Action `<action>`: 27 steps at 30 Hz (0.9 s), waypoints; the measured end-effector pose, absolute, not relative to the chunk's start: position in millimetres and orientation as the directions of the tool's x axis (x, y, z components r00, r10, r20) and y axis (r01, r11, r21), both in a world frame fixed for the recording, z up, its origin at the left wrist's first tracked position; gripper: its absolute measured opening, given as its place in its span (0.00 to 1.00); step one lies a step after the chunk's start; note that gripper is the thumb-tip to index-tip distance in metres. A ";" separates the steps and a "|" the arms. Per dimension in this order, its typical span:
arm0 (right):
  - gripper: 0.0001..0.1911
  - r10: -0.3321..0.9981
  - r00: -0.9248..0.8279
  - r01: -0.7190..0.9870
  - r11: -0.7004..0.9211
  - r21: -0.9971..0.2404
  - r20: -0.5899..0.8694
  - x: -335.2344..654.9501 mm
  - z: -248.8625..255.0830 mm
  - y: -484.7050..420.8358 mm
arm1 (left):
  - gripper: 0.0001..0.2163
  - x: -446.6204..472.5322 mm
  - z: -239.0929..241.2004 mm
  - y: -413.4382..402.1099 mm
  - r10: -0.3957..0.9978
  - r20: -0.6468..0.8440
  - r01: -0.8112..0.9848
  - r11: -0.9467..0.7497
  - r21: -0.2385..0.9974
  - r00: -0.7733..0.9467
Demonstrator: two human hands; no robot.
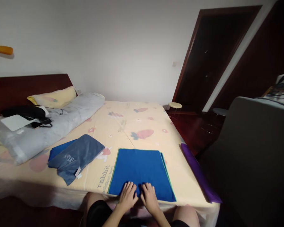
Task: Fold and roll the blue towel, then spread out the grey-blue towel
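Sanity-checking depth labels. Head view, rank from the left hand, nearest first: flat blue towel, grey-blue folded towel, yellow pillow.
1. The flat blue towel: directly under the left hand, touching it, at the bed's near edge.
2. The grey-blue folded towel: off to the left, mid-bed.
3. The yellow pillow: far left, against the dark wooden headboard.

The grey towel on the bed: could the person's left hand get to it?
Probably yes, with a stretch: the left hand rests flat on the blue towel, and only bare bedsheet lies between it and the grey towel.
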State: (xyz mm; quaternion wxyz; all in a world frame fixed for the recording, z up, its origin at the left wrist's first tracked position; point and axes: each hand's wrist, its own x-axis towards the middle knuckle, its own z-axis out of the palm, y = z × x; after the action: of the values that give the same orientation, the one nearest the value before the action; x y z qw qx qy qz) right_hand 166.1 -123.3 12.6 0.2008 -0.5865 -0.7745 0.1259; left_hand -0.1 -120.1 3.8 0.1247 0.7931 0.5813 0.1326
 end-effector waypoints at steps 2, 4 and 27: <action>0.18 0.960 -0.203 0.864 0.269 -0.426 0.195 198.5 2.2 -125.5 | 0.17 -23.0 4.0 -121.5 0.951 0.097 0.893 -0.309 0.328 0.294; 0.16 0.957 -0.162 0.869 0.253 -0.425 0.239 239.4 -8.0 -129.1 | 0.16 -51.8 9.7 -123.6 0.948 0.120 0.901 -0.316 0.296 0.294; 0.12 0.948 -0.312 0.784 0.218 -0.581 -0.066 200.6 41.3 -106.4 | 0.09 -27.5 38.1 -101.5 0.878 -0.020 0.809 -0.431 0.399 0.478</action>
State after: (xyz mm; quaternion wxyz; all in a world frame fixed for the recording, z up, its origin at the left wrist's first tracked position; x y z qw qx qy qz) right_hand 200.6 -106.4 41.3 0.1537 -0.5661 -0.7650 0.2659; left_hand -27.5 -101.5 38.1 0.1803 0.8406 0.5018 0.0958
